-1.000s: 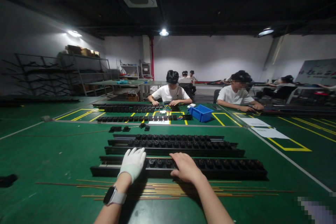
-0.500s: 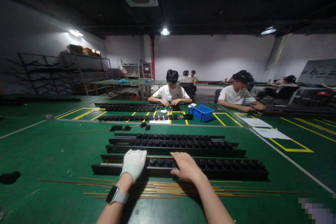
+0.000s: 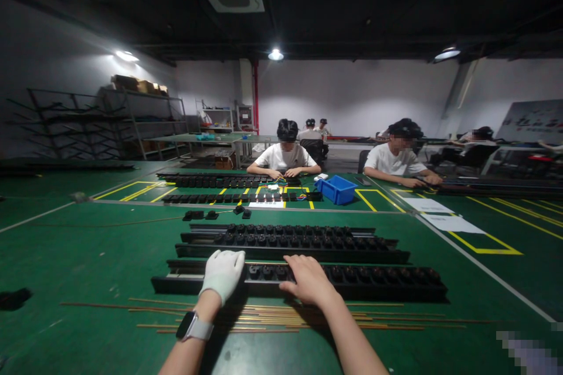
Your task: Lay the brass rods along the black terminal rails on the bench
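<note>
A long black rail [image 3: 185, 285] lies across the table in front of me, with a row of round black sockets [image 3: 363, 273] in its channel. My left hand [image 3: 223, 272], in a white glove, is curled over the rail left of the sockets; its fingertips are hidden. My bare right hand [image 3: 308, 278] straddles the rail near its middle, fingers over the far edge and thumb at the near wall. A thin brass rod [image 3: 264, 263] runs along the far edge between both hands. Whether either hand touches it, I cannot tell.
Several loose brass rods [image 3: 246, 319] lie on the near side. Beyond my rail are more socket-filled rails [image 3: 290, 251]. Farther off stand a blue bin [image 3: 338, 190] and white papers [image 3: 451, 222]. Two co-workers [image 3: 285, 155] sit across the table handling parts.
My right thumb has shifted slightly left along the near wall of the rail. The left hand stays in place, and the whole view has drifted a little.
</note>
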Available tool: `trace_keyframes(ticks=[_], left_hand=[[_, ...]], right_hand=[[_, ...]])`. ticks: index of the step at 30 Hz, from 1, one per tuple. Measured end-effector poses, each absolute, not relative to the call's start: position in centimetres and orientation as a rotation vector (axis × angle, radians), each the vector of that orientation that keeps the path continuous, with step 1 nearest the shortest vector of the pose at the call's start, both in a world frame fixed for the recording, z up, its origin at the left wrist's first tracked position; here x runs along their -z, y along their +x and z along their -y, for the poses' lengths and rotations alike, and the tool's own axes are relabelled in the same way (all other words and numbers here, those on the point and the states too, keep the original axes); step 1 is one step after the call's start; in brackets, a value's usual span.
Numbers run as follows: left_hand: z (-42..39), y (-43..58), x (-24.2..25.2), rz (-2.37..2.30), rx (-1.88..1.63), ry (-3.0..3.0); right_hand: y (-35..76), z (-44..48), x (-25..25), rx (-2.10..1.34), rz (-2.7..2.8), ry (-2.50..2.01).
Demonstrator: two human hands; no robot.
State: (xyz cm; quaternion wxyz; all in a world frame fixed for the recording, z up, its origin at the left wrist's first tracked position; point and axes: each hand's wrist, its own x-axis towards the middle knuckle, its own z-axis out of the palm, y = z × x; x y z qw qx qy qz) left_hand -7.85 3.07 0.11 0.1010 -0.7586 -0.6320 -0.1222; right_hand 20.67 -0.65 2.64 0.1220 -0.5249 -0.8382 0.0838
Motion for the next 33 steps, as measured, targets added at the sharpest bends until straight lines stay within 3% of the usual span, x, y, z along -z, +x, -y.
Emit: trace_keyframes(ticks=[7,21,33], left_hand=[[-2.1,-3.4,0.1,1.718,0.722,-2.341],[-0.9,-1.1,0.4,1.622,0.696,-2.414],[-0.9,-1.0,0.5,1.671,0.659,-2.425]], right_hand=[[20.6,0.6,-2.8,-0.246,2.460,-1.538],[20.4,0.6,-2.3,-0.178,2.466,-1.539],[21.0,0.9,-3.4,-0.416,2.447,-1.513]])
